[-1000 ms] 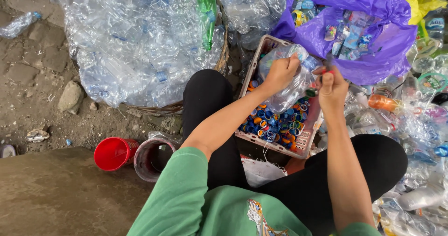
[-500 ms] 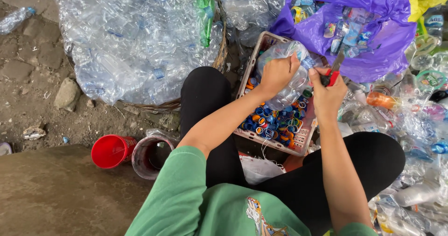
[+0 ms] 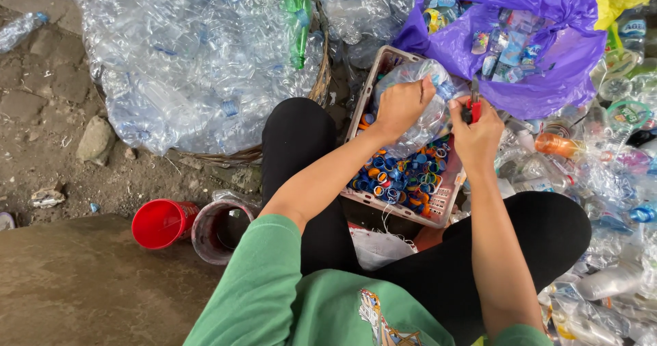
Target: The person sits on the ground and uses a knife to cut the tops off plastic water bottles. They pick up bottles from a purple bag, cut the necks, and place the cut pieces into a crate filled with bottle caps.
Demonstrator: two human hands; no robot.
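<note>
My left hand (image 3: 402, 104) grips a crushed clear plastic bottle (image 3: 419, 98) over a pinkish plastic crate (image 3: 448, 201). The crate holds many coloured bottle caps and rings (image 3: 404, 176). My right hand (image 3: 477, 128) is closed around a small red-handled cutter (image 3: 472, 108), its tip at the bottle's neck, where a blue cap shows. Both hands sit close together above the crate, between my knees in black trousers.
A big heap of clear bottles (image 3: 205, 58) fills a woven basket at the upper left. A purple bag (image 3: 540, 45) of labels lies at the upper right. Loose bottles (image 3: 602, 182) lie at the right. A red cup (image 3: 159, 223) and a dark cup (image 3: 220, 228) stand at the left.
The bottle has turned a little in my left hand and my right hand with the cutter has stayed at its neck. The view has shifted slightly.
</note>
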